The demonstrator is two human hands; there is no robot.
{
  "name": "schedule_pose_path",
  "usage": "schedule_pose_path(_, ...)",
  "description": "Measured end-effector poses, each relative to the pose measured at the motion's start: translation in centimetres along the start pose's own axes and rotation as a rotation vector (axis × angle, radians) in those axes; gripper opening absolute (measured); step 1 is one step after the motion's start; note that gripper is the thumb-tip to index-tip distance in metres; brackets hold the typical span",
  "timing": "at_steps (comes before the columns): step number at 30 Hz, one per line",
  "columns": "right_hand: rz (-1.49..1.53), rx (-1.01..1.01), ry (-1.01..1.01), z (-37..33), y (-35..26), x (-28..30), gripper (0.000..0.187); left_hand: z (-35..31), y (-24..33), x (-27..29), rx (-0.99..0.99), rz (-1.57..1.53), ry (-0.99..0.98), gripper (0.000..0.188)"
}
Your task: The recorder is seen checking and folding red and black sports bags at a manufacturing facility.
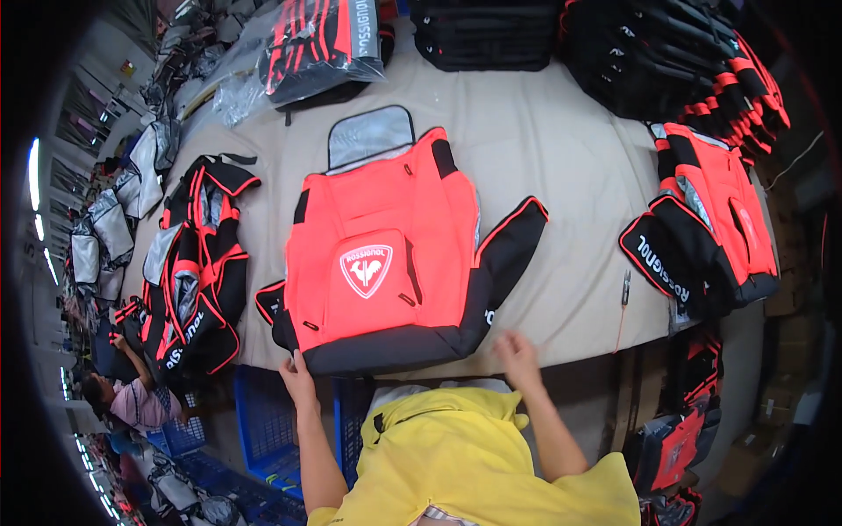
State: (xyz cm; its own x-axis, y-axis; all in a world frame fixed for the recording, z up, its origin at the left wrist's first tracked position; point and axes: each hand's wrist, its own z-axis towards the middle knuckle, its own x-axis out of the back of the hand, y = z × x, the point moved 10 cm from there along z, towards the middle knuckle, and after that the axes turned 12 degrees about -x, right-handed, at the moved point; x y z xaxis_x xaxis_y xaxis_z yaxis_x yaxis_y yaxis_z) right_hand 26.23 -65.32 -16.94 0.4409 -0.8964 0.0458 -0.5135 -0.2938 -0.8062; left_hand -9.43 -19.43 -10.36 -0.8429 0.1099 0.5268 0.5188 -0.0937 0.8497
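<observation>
A bright coral-red backpack (368, 219) with a light shield-shaped emblem and a black base lies front up on the table before me. Its silver-lined top flap (373, 140) is folded back at the far end, and black side panels stick out to the left and right. At the base's near left corner, my left hand (299, 382) has its fingers on the edge, pinching it. Just off the near right corner hovers my right hand (519, 359), a little blurred, fingers loosely apart and nothing seen in them.
More red and black backpacks lie at the left (197, 263) and right (719, 215) of the cloth-covered table (579, 263). Thread snips (625, 289) rest right of centre. Plastic-wrapped bags (320, 53) and black stacks (482, 35) stand behind. Blue crates (267, 421) are below; another person (140, 394) is far left.
</observation>
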Motion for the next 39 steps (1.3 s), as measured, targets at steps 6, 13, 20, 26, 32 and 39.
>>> schedule_pose_path(6,-0.238,-0.147,-0.519,-6.7,3.8,-13.8,0.055,-3.0,-4.2,-3.7,0.611,-0.48,-0.464,0.054)
schedule_pose_path(13,0.189,-0.387,-0.577,-8.2,6.3,-22.1,0.077,-1.5,-7.9,-4.8,0.547,-0.691,-0.562,0.046)
schedule_pose_path(20,0.255,-0.503,-0.44,-9.9,3.5,-30.6,0.121,-5.9,-7.8,-8.7,0.6,-0.87,-0.559,0.048)
schedule_pose_path(26,0.194,-0.668,-0.214,-16.6,0.4,-20.3,0.125,-16.4,-0.6,-5.5,0.62,-0.808,-0.544,0.037)
schedule_pose_path(32,0.648,-0.538,-0.229,-11.9,3.3,-12.9,0.094,-24.8,1.3,-9.0,0.838,-0.743,-0.746,0.03)
schedule_pose_path(39,0.62,0.405,0.032,-6.0,-23.6,6.4,0.033,-33.7,16.5,-15.1,0.159,-0.344,-1.835,0.045)
